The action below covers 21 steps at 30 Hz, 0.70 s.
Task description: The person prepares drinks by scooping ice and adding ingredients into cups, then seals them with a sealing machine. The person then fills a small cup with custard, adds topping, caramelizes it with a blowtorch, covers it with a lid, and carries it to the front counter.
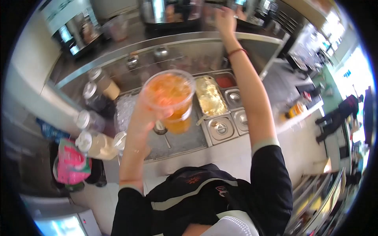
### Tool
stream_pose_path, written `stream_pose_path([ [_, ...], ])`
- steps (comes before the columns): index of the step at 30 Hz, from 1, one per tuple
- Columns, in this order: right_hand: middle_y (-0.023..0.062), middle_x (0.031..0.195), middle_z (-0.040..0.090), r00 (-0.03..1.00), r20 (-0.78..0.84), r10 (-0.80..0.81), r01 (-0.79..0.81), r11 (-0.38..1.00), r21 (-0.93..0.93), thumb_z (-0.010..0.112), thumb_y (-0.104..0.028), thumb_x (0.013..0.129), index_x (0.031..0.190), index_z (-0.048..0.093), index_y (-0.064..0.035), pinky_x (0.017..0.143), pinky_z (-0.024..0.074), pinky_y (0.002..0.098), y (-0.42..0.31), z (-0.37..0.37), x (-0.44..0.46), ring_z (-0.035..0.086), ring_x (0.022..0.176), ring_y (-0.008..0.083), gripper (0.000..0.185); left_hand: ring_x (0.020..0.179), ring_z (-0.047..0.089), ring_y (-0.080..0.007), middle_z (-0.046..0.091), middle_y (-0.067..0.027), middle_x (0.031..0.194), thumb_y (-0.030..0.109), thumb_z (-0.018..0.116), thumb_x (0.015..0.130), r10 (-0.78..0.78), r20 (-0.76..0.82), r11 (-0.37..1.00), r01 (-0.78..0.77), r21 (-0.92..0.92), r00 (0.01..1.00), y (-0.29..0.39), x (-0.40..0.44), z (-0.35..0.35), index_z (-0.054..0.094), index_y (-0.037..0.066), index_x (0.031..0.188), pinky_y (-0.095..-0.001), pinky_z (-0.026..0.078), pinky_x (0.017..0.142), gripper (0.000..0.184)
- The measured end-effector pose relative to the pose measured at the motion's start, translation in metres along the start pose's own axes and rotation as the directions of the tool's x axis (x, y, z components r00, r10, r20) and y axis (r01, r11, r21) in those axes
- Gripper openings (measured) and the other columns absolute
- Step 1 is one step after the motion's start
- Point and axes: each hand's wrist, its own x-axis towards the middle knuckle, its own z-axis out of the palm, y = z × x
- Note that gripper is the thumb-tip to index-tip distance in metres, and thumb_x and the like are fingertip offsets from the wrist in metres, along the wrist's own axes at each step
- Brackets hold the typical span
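Observation:
My left hand [147,114] is wrapped round a clear plastic cup [183,114] of orange drink with pulpy orange pieces at the top. It is held up over the metal counter, tilted toward me in this view. My right hand [226,21] reaches far forward to the raised back shelf, close to dark machines with shiny fronts. Its fingers look stretched out and apart, somewhat blurred, and I see nothing held in them. Below the cup, a long-handled spoon [167,141] lies on the grey work surface.
A pan of pale yellow chunks [210,96], a red-filled pan [225,81] and lidded steel pans [221,128] sit right of the cup. Crushed ice [126,112] lies left. Lidded jars [96,145] line the left edge. Another person [342,114] stands far right.

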Motion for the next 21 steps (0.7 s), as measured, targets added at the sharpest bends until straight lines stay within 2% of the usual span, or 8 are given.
stream_pose_path([
  [2,0.0213,0.098,0.059,0.99,0.142,-0.017,0.024,0.998,-0.05,0.06,-0.031,0.075,0.099,0.058,0.0026,0.083,0.0427,0.0427,0.002,-0.003,0.008,0.054,0.094,0.0355,0.041,0.102,0.053,-0.0181,0.054,-0.0088,0.112,0.012,0.083,0.05,-0.017,-0.042,0.998,0.019,0.065,0.999,-0.001,-0.012,0.006,0.042,-0.002,0.121,-0.0332,0.043,0.09,0.083],
  [8,0.0219,0.103,0.056,0.98,0.067,-0.188,0.194,0.975,-0.107,0.066,-0.034,0.073,0.101,0.057,0.0007,0.083,0.0425,0.0405,-0.039,-0.077,-0.001,0.05,0.099,0.0352,0.045,0.105,0.051,-0.0225,0.051,-0.0108,0.114,0.014,0.086,0.046,-0.148,-0.002,0.98,0.147,0.132,0.989,-0.033,-0.021,0.013,0.038,-0.002,0.124,-0.0367,0.044,0.091,0.092],
  [10,0.0185,0.107,0.055,0.874,0.479,-0.084,-0.048,0.966,0.256,0.066,-0.036,0.075,0.105,0.055,0.0009,0.084,0.0428,0.0374,-0.057,-0.14,-0.011,0.051,0.1,0.0313,0.049,0.106,0.051,-0.0221,0.05,-0.0108,0.115,0.014,0.086,0.047,-0.177,0.078,0.983,0.172,0.068,0.981,-0.055,-0.015,0.026,0.037,-0.002,0.124,-0.0365,0.044,0.091,0.093],
  [12,0.0159,0.106,0.056,0.813,0.571,-0.116,-0.043,0.966,0.257,0.065,-0.038,0.076,0.108,0.053,0.0009,0.085,0.0427,0.0347,-0.073,-0.208,-0.044,0.053,0.1,0.0276,0.051,0.106,0.051,-0.0217,0.05,-0.0109,0.116,0.015,0.086,0.047,-0.184,0.143,0.983,0.185,0.005,0.972,-0.072,-0.007,0.05,0.037,-0.002,0.125,-0.0362,0.044,0.091,0.093],
  [14,0.0102,0.113,0.054,0.65,0.758,-0.045,0.002,0.998,0.057,0.065,-0.03,0.079,0.119,0.047,-0.0048,0.087,0.0413,0.0333,-0.057,-0.277,-0.062,0.052,0.105,0.0199,0.051,0.107,0.05,-0.0213,0.049,-0.0109,0.116,0.013,0.085,0.048,-0.197,0.235,0.98,0.196,0.03,0.952,-0.088,0.003,0.083,0.037,-0.002,0.124,-0.0358,0.043,0.091,0.091],
  [16,0.0098,0.113,0.054,0.696,0.698,0.168,-0.161,0.984,-0.077,0.066,-0.031,0.078,0.117,0.048,-0.0047,0.088,0.0407,0.0336,-0.011,-0.339,-0.073,0.051,0.106,0.0195,0.051,0.107,0.05,-0.0211,0.05,-0.0111,0.116,0.013,0.084,0.048,-0.201,0.262,0.978,0.208,0.003,0.944,-0.113,0.012,0.114,0.037,-0.002,0.124,-0.0356,0.043,0.091,0.09],
  [18,0.0162,0.107,0.055,0.784,0.461,0.415,-0.247,0.891,-0.381,0.071,-0.036,0.07,0.107,0.052,0.0011,0.088,0.0408,0.0356,0.063,-0.405,-0.078,0.051,0.103,0.0286,0.055,0.107,0.05,-0.0209,0.05,-0.0112,0.115,0.012,0.083,0.049,-0.198,0.292,0.977,0.214,-0.025,0.936,-0.133,0.021,0.148,0.037,-0.001,0.124,-0.0353,0.043,0.091,0.089],
  [21,0.0213,0.113,0.049,0.828,0.188,0.528,-0.247,0.645,-0.723,0.078,-0.04,0.058,0.118,0.038,-0.0007,0.091,0.0371,0.0441,0.235,-0.509,-0.107,0.044,0.11,0.0366,0.082,0.108,0.05,-0.0207,0.05,-0.0112,0.115,0.013,0.083,0.049,-0.199,0.303,0.978,0.207,0.005,0.932,-0.162,0.036,0.214,0.037,-0.001,0.124,-0.035,0.042,0.092,0.089],
])
